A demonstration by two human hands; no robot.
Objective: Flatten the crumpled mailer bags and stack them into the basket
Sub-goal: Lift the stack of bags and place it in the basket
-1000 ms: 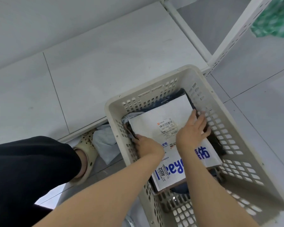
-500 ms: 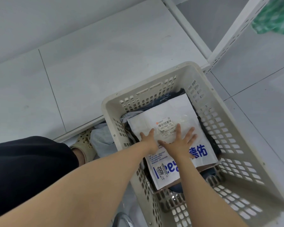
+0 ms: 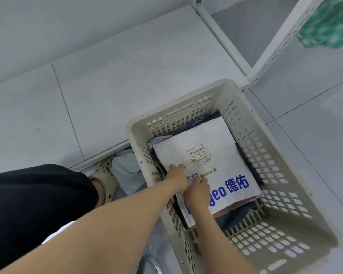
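A beige perforated basket (image 3: pixel 178 104) stands on the tiled floor. On top of the stack inside lies a flat white mailer bag (image 3: pixel 222 153) with blue lettering and a shipping label. Dark bags (image 3: pixel 206 118) show beneath it at the far and near ends. My left hand (image 3: pixel 175 176) and my right hand (image 3: pixel 197 189) rest side by side on the near left part of the white mailer, fingers loosely bent, fingertips on its surface. Neither visibly grips it. A crumpled pale grey bag (image 3: pixel 125 171) lies on the floor just left of the basket.
My foot in a beige clog (image 3: pixel 105 173) and a black trouser leg (image 3: pixel 38 204) are left of the basket. A low white shelf board (image 3: pixel 127 76) and a perforated white post (image 3: pixel 281 42) lie beyond it. Green checked cloth (image 3: pixel 331 22) hangs top right.
Both hands slid from apart on the mailer to its middle with fingers spread flat, then drew back toward its near left edge with the fingers bent.
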